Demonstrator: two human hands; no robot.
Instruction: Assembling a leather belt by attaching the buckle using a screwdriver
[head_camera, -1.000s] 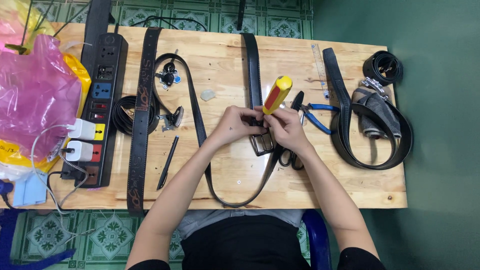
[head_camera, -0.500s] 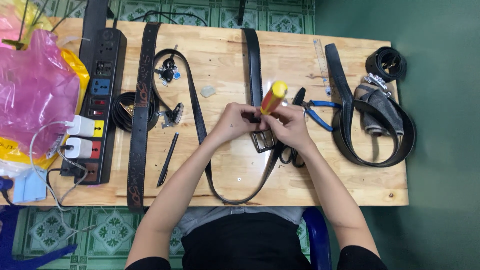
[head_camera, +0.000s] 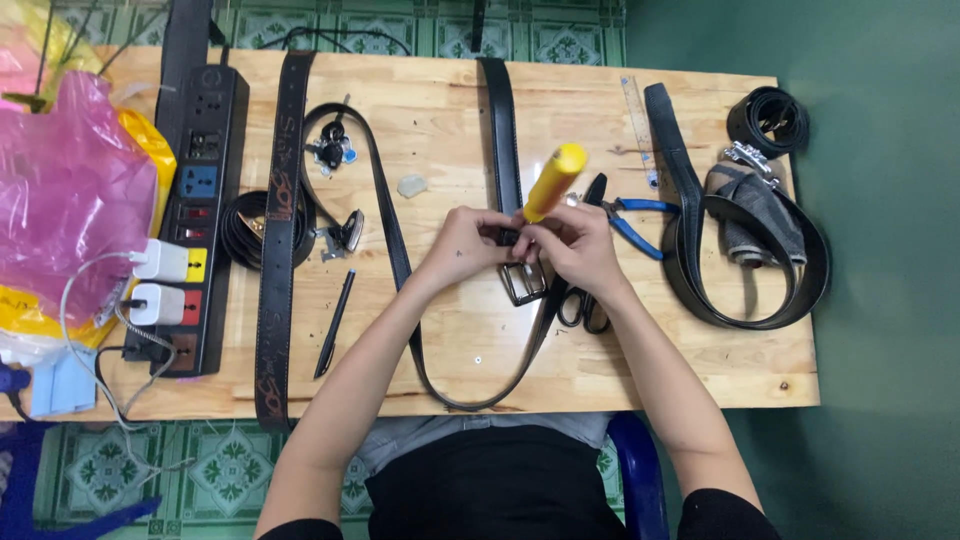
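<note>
Belt buckle (head_camera: 524, 283) lay at the frame's centre on the wooden table (head_camera: 450, 120), just below your hands. Your right hand (head_camera: 575, 248) gripped a yellow-handled screwdriver (head_camera: 553, 182), its handle tilted toward the upper right. Your left hand (head_camera: 463, 245) pinched the black belt (head_camera: 503, 130) beside it, both forearms angled inward.
</note>
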